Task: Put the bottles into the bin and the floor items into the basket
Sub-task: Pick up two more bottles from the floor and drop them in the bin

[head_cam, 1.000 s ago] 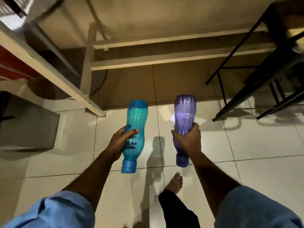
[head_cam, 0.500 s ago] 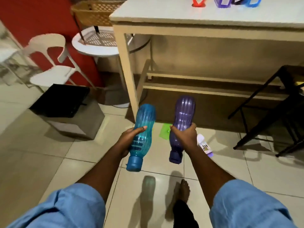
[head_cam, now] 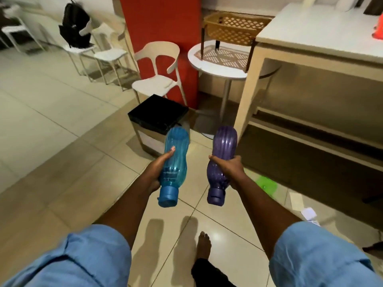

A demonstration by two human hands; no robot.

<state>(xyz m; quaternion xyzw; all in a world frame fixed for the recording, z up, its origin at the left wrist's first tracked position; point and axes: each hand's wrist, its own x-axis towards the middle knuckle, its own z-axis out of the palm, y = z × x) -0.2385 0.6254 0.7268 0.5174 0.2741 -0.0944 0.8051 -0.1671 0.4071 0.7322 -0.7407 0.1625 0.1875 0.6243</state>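
The blue bottle point(head_cam: 176, 160) and the purple bottle point(head_cam: 222, 162) are carried caps toward the person, the left hand point(head_cam: 160, 170) wrapped around the blue one and the right hand point(head_cam: 229, 169) around the purple. The view has swung up from the bare floor under the table point(head_cam: 323, 36): the black-lidded bin point(head_cam: 157, 121) now stands just ahead of the bottles (lid seemingly closed), so dropping them in looks close. The basket point(head_cam: 234, 27) waits on a round side table point(head_cam: 219, 67); a green scrap point(head_cam: 266, 183) and papers point(head_cam: 296, 200) lie on the floor.

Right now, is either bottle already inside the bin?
No: the blue bottle and purple bottle are both held in the hands, short of the black-lidded bin.
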